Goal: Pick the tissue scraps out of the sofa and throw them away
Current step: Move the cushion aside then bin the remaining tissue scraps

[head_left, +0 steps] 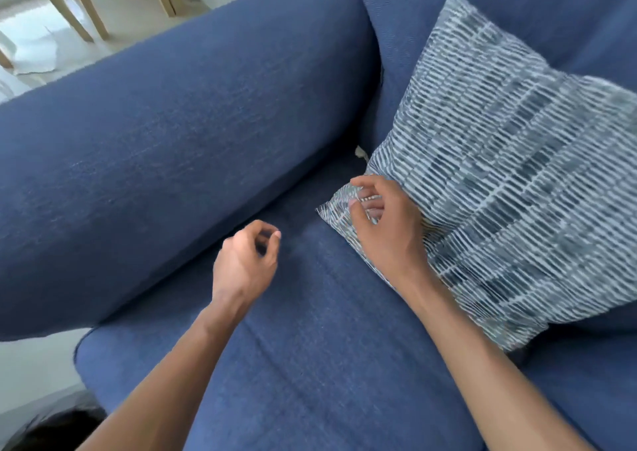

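Observation:
A dark blue sofa (310, 347) fills the view. A small white tissue scrap (361, 152) pokes out of the crevice between armrest and seat, just above the near corner of a patterned blue-and-white cushion (499, 174). My right hand (382, 230) lies over that cushion corner, fingers curled and apart, holding nothing that I can see. My left hand (246, 257) hovers over the seat near the armrest, fingers loosely curled toward the thumb, with nothing visible in it. The scrap sits a short way beyond my right fingertips.
The thick armrest (172, 140) runs diagonally on the left. Beyond it lie a pale floor, light wooden chair legs (69, 9) and a white sheet on the floor (34, 54). The sofa back (517, 12) rises behind the cushion.

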